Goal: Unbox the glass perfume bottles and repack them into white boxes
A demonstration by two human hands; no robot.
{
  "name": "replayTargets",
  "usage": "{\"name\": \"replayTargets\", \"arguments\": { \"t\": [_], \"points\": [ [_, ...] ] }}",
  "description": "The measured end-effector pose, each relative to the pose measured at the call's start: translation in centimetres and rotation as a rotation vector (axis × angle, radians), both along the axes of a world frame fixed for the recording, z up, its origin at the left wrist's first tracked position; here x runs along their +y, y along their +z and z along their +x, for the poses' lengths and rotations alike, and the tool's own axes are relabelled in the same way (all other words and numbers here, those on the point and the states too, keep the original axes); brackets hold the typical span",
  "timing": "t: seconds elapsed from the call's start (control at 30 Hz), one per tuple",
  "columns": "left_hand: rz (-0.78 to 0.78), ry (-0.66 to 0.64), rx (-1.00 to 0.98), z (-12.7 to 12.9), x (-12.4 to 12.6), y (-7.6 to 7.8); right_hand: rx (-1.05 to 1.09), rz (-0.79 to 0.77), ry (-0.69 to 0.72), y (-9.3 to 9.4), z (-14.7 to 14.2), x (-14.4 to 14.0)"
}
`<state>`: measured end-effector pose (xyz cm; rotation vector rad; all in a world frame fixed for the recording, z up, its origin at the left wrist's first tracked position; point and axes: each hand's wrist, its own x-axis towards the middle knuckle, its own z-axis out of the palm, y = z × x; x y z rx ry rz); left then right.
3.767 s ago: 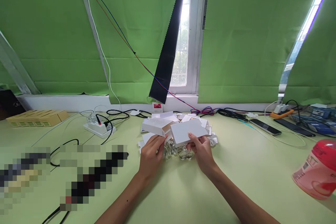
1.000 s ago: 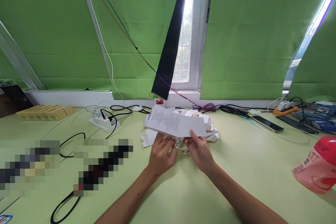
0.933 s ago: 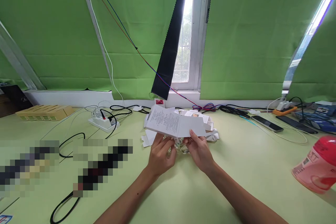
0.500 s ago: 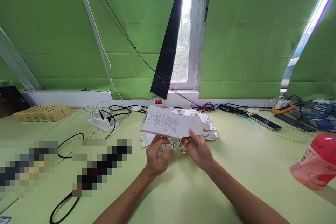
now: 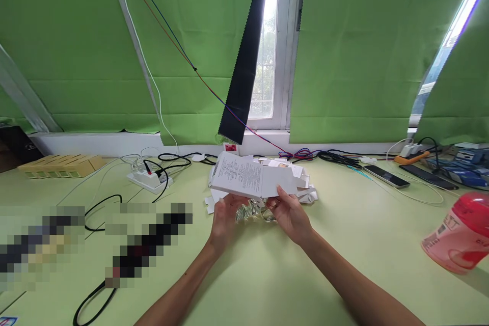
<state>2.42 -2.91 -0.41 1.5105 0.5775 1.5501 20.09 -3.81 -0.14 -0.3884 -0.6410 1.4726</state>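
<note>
A white cardboard box (image 5: pixel 239 175), partly flattened, with printed text on its left panel and a blank flap on its right, is held tilted above the table. My right hand (image 5: pixel 292 216) pinches the flap, thumb on top and fingers underneath. At the lower left edge, my left hand (image 5: pixel 224 221) grips the box, its fingertips partly hidden under the panel and slightly blurred. Crinkled clear plastic wrapping (image 5: pixel 250 211) lies below and behind the hands. More opened white cardboard pieces (image 5: pixel 307 194) are piled behind the box.
A white power strip (image 5: pixel 147 179) with tangled cables and a yellow box (image 5: pixel 61 165) are at left. Toward the right are a phone (image 5: pixel 385 177), a dark flat device (image 5: pixel 428 177), an orange power strip (image 5: pixel 411 156) and a pink-red container (image 5: pixel 456 234). Pixelated patches cover the left front.
My left hand has turned and closed in on the box's lower edge; its thumb, earlier apart from the fingers, no longer shows. The box has shifted slightly right.
</note>
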Motion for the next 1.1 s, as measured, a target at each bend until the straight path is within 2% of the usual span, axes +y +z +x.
{"name": "replayTargets", "arguments": {
  "t": [0.1, 0.17, 0.3, 0.47, 0.87, 1.1],
  "points": [
    [-0.119, -0.228, -0.094, -0.2, -0.1, 1.2, 0.008, -0.007, -0.002, -0.1, 0.2, 0.1],
    [-0.178, -0.332, -0.138, -0.4, -0.1, 1.9, 0.003, -0.001, 0.002, -0.1, 0.3, 0.2],
    [-0.294, -0.411, -0.177, -1.1, 0.2, 2.6, -0.038, 0.026, -0.011, -0.2, 0.5, 0.3],
    [-0.379, -0.482, -0.209, -1.6, 0.8, 2.5, -0.064, 0.039, -0.048, -0.3, 0.7, 0.5],
    [-0.366, -0.384, -0.226, -2.2, 1.1, 3.1, -0.155, 0.046, -0.153, -0.1, 0.7, 0.3],
    [-0.357, -0.222, -0.200, -2.7, 1.7, 3.4, -0.243, 0.048, -0.293, -0.3, 1.0, 0.4]
  ]
}}
